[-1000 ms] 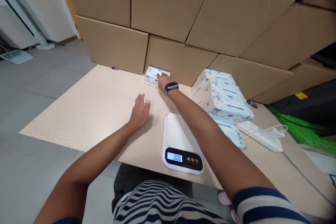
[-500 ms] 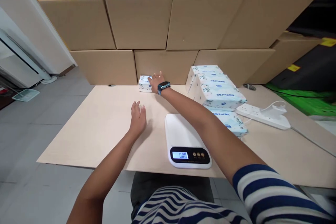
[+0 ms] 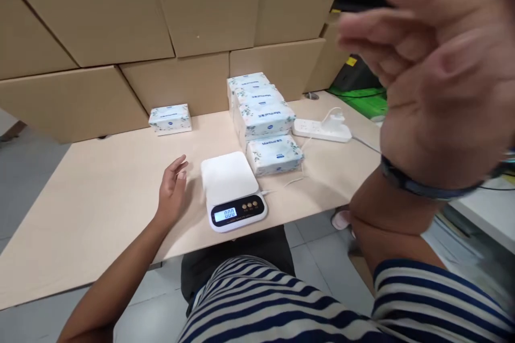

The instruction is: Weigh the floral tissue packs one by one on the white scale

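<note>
Brown boxes [image 3: 201, 5] stand behind the surface [image 3: 100, 177]. One tissue pack [image 3: 170, 119] is set apart, past the left hand [image 3: 172, 187]. The other packs [image 3: 265, 118] are piled between that and the right hand [image 3: 438, 80], by the scale [image 3: 230, 174] showing 0.00. Both hands look open, holding nothing.

Workroom of the storeroom kind, indicated by plain cardboard cartons [image 3: 201, 10] stacked in rows along the far side of a pale work table [image 3: 116, 171]; nearer, a digital weighing scale [image 3: 229, 177]; to its right, piled tissue packs [image 3: 263, 118] and a power strip [image 3: 314, 129]; below, grey floor tiles [image 3: 148, 313]
</note>
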The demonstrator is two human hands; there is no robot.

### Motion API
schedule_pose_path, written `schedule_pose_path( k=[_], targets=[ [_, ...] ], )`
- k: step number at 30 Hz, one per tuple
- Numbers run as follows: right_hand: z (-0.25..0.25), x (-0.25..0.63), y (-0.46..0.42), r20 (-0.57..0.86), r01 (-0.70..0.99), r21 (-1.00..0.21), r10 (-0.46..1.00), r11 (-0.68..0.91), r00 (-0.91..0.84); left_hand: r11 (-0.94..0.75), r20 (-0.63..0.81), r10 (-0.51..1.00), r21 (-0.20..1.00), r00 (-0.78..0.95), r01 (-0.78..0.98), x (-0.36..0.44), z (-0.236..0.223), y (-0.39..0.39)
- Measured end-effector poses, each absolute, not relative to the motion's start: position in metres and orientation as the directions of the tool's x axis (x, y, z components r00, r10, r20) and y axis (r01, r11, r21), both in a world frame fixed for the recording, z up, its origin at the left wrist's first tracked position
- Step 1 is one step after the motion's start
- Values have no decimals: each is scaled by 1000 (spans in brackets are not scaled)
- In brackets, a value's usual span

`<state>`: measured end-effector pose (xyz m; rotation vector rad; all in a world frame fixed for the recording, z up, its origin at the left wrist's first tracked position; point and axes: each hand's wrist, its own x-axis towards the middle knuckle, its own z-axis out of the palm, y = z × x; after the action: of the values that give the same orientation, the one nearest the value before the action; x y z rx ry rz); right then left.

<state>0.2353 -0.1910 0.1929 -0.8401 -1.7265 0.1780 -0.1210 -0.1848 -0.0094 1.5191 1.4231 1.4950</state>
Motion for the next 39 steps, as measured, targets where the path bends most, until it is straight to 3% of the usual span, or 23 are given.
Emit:
schedule_pose_path(
  k=[2,5,7,10,17,19,21,25,28,32,35,39],
  targets=[
    [146,269,-175,814,314,-567,576,761,73,-294,331,937,921,-114,257,-106,0,-191],
    [77,290,-157,496,286,-839,866,462,57,-189,184,981,977,60,97,-77,13,-199],
    [43,290,-157,281,251,-931,959,266,24,-74,70,980,997,188,10,-56,21,-200],
    [14,284,-165,164,183,-970,986,158,15,34,-32,958,999,285,-2,-26,28,-193],
    [-4,277,-151,-44,57,-997,999,-46,30,219,-199,942,974,270,-48,27,29,-161],
    [0,276,-159,-14,60,-998,999,-17,51,147,-117,942,987,316,-73,30,31,-166],
    [11,276,-177,89,44,-995,994,86,66,-48,73,933,996,351,-81,26,41,-182],
    [43,268,-209,313,11,-949,947,314,-69,-363,366,880,929,302,-69,1,73,-219],
    [49,250,-206,332,92,-926,906,366,-261,-340,335,937,940,98,36,-18,76,-237],
    [18,224,-192,167,219,-931,874,292,-456,-100,105,986,994,-131,45,-33,36,-258],
    [-10,217,-189,61,335,-904,857,265,-512,24,-25,995,1000,-98,-15,-40,8,-269],
    [-19,218,-185,53,373,-884,855,281,-517,-47,53,996,995,-67,89,-53,-2,-263]
  ],
)
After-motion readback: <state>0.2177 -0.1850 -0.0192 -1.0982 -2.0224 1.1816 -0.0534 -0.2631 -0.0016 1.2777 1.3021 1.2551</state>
